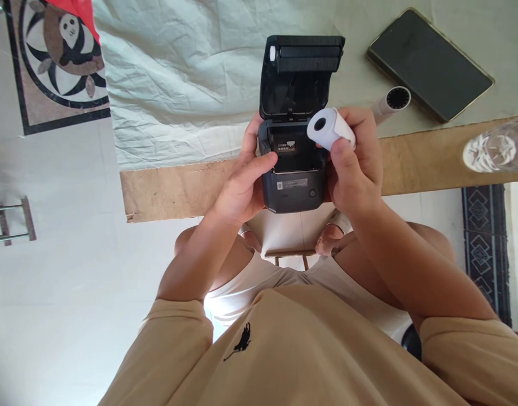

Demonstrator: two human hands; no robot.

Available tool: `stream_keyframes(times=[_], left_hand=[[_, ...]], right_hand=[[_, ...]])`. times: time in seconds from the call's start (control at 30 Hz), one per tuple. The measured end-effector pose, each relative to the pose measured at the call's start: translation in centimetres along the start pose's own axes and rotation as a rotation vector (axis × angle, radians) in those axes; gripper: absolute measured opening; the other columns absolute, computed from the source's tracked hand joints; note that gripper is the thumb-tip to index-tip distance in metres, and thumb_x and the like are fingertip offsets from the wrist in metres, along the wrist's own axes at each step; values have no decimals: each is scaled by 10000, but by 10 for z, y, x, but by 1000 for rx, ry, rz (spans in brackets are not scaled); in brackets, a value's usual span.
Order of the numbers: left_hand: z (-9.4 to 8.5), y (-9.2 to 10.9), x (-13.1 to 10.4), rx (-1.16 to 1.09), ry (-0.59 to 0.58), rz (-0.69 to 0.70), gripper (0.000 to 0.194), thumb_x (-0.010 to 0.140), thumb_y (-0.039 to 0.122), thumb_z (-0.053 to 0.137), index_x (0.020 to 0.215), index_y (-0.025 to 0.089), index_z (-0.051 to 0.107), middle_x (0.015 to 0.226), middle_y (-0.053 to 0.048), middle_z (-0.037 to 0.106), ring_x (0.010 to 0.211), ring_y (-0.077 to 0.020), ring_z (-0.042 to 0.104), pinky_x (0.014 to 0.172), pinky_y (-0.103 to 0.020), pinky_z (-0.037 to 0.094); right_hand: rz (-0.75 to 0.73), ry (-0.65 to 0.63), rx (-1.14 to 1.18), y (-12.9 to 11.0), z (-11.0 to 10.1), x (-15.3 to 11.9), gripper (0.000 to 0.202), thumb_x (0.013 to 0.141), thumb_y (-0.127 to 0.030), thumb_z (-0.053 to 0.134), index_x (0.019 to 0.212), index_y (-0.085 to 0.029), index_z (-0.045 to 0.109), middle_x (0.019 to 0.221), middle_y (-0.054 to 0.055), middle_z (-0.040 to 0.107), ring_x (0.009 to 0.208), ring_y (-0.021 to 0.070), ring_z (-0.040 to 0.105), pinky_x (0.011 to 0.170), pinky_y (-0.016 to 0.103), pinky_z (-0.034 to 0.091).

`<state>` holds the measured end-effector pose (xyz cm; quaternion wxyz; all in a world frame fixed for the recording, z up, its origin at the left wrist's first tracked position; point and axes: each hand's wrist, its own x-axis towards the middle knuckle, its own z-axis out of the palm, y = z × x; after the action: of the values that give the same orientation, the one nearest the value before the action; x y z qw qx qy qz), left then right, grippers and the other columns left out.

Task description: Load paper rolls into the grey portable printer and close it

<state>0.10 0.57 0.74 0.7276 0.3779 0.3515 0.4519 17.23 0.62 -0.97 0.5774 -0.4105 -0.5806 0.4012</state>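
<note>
My left hand (246, 180) is wrapped round the left side of a small dark portable label printer (290, 194), its thumb at the edge of the paper bay. The printer's lid (295, 90) stands raised at the back, and a label shows inside the bay. Between the thumb and fingers of my right hand (358, 163) is a white paper roll (326, 128) with a dark core hole. The roll is tilted over the right edge of the bay, and a loose paper end shows near my thumb. Some right fingers are hidden behind the roll and printer.
Beyond my right hand a second white roll (392, 102) rests on the pale green cloth (178, 73). A dark phone (430, 65) lies farther right. A clear glass (494, 146) is near the wooden table edge (178, 189). A patterned dark mat (485, 242) lies on the floor.
</note>
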Motion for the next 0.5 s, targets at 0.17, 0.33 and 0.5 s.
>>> stream_keyframes(times=[0.17,0.33,0.5], left_hand=[[-1,-1,1,17,14,12,554,782,419,651,1299,422,452,1334,58,613,1430,-259,458,1120,-441,513],[0,0,0,-25,-13,16,541,794,388,646,1299,416,454,1361,78,598,1453,-255,426,1115,-424,522],[9,5,-3,-113,1,12,408,879,323,584,1270,343,472,1326,61,626,1439,-236,444,1126,-393,514]], right_hand=[[-22,4,-9,-1,1,1,281,901,-521,495,1078,-314,563,971,18,573,801,137,507,714,303,447],[-50,5,-20,-1,1,1,288,911,-507,496,1092,-293,558,982,15,572,802,123,506,714,286,454],[-65,-23,-56,0,-1,1,304,922,-512,480,1107,-276,535,998,7,564,817,110,518,743,274,485]])
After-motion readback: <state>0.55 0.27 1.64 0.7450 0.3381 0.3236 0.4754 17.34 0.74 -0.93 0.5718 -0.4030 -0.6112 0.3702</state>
